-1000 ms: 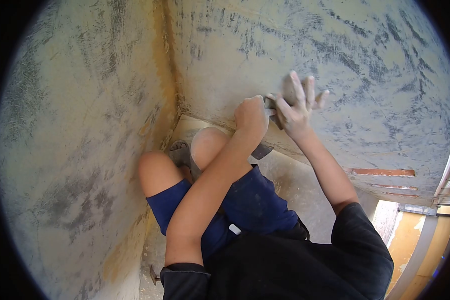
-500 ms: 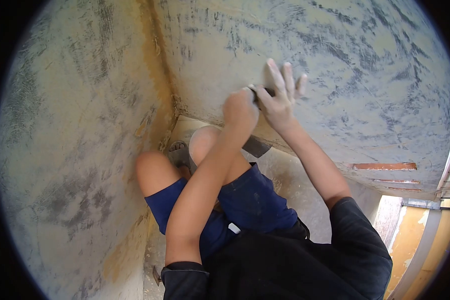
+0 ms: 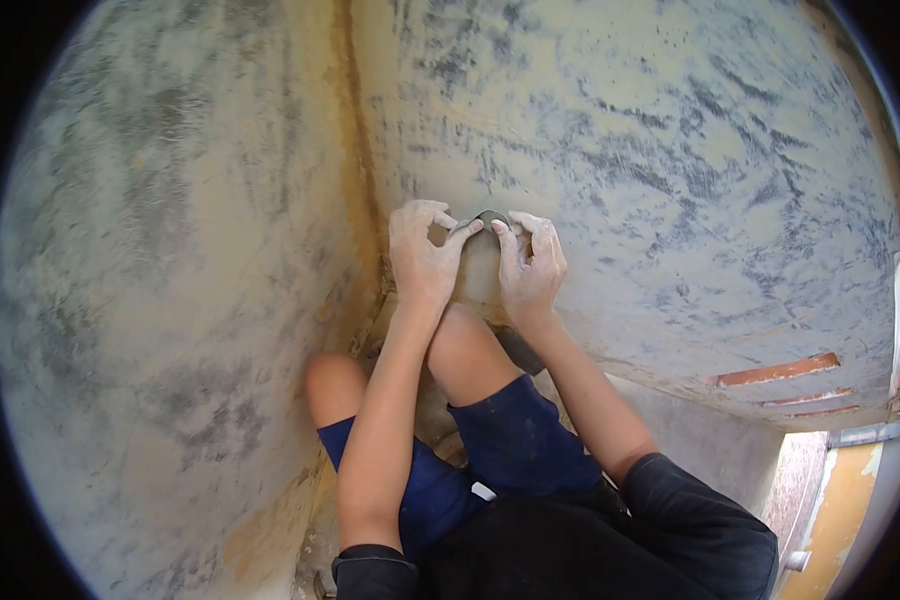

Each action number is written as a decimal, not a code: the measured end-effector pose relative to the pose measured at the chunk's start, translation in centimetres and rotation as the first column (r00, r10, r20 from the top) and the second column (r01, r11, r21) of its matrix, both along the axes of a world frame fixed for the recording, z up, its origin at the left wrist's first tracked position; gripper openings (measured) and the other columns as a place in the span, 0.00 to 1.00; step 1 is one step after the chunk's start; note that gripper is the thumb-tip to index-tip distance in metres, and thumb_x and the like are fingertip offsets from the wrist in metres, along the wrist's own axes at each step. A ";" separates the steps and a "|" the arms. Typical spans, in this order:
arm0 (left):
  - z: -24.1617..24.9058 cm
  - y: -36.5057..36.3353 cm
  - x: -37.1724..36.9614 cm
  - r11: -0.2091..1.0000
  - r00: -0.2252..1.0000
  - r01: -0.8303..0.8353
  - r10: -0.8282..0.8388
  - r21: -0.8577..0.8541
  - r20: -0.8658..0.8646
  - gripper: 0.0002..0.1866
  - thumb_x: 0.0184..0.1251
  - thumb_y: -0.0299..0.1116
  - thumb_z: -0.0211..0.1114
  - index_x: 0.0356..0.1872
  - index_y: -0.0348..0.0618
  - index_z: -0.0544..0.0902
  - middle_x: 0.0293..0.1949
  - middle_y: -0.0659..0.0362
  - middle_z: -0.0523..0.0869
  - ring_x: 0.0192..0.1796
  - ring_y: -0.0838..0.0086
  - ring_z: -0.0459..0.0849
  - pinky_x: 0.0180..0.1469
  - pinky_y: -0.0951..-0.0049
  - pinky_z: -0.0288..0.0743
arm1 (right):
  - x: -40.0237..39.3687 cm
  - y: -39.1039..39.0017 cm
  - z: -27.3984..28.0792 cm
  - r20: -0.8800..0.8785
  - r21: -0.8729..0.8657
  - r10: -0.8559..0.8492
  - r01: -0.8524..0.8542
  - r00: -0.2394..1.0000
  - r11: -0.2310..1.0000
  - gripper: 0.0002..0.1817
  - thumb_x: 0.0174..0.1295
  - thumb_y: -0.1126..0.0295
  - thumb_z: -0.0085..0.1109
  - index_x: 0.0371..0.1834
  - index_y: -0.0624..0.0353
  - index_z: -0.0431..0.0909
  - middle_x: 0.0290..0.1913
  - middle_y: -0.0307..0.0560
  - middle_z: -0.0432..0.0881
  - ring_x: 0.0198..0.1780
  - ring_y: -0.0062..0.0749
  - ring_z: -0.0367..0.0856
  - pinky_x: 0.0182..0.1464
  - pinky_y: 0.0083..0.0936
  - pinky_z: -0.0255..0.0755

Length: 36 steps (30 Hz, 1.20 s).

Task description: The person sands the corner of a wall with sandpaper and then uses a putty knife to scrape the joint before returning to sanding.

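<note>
A small, dark grey piece of sandpaper (image 3: 489, 215) arches between my two hands, in front of the patchy wall (image 3: 610, 190). My left hand (image 3: 424, 255) pinches one end between thumb and fingers. The other end sits in the pinch of my right hand (image 3: 532, 265), its fingers curled. White dust coats the fingers of both hands. Both hands are above my bent knee (image 3: 470, 345), close to the wall's lower part.
Another patchy wall (image 3: 170, 300) rises on the left and meets the first at a brown-stained corner (image 3: 358, 120). Narrow slots showing reddish brick (image 3: 780, 370) cut the right wall low down. A dark flat piece (image 3: 520, 350) lies on the floor behind my right forearm.
My right hand, with several fingers spread before, has curled into a pinch. The hands have moved apart and lower, with the sandpaper now bent between them. The view has shifted slightly.
</note>
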<state>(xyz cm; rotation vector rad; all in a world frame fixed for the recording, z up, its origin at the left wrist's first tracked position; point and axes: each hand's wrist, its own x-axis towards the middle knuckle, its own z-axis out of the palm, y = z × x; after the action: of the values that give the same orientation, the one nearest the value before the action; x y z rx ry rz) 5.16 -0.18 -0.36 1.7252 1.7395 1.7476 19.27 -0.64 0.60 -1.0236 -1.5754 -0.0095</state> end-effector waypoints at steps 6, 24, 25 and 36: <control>1.8 -0.3 -1.5 0.986 0.936 0.080 -0.023 -0.149 0.350 0.12 0.63 0.32 0.82 0.35 0.37 0.85 0.30 0.59 0.87 0.37 0.75 0.80 0.48 0.71 0.77 | -4.2 0.9 2.4 -0.136 -0.017 0.069 -0.072 0.988 0.997 0.06 0.65 0.77 0.71 0.44 0.61 0.88 0.38 0.51 0.83 0.37 0.44 0.82 0.40 0.35 0.76; 3.4 -2.3 -4.7 0.984 0.951 -0.168 0.177 -0.056 0.252 0.09 0.69 0.31 0.76 0.39 0.37 0.86 0.35 0.56 0.90 0.34 0.74 0.84 0.39 0.71 0.78 | -10.3 0.4 -1.2 -0.215 -0.158 0.583 -0.616 0.784 0.771 0.51 0.62 0.66 0.75 0.85 0.63 0.56 0.85 0.66 0.58 0.85 0.59 0.57 0.84 0.48 0.55; 3.3 -2.4 -4.8 0.985 0.949 -0.148 0.167 -0.091 0.266 0.08 0.70 0.31 0.76 0.41 0.37 0.88 0.34 0.58 0.90 0.34 0.78 0.82 0.42 0.72 0.78 | -10.2 0.7 -1.5 -0.227 -0.144 0.591 -0.627 0.774 0.765 0.51 0.62 0.66 0.75 0.85 0.63 0.56 0.85 0.66 0.58 0.85 0.59 0.57 0.84 0.48 0.55; 4.3 -5.4 -6.5 0.978 0.983 -0.179 0.174 -0.109 -0.054 0.18 0.70 0.34 0.75 0.54 0.33 0.86 0.45 0.46 0.90 0.50 0.56 0.88 0.55 0.61 0.81 | -13.3 1.0 -2.4 -0.757 -0.369 0.397 -0.841 0.518 0.395 0.21 0.75 0.69 0.63 0.66 0.68 0.79 0.58 0.59 0.88 0.58 0.38 0.86 0.64 0.34 0.76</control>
<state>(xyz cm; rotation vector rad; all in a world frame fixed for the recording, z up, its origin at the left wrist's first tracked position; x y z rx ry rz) -1.39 -5.59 3.91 1.6195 2.0248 1.6506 5.94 0.41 -1.81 -0.7365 -1.2954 1.4966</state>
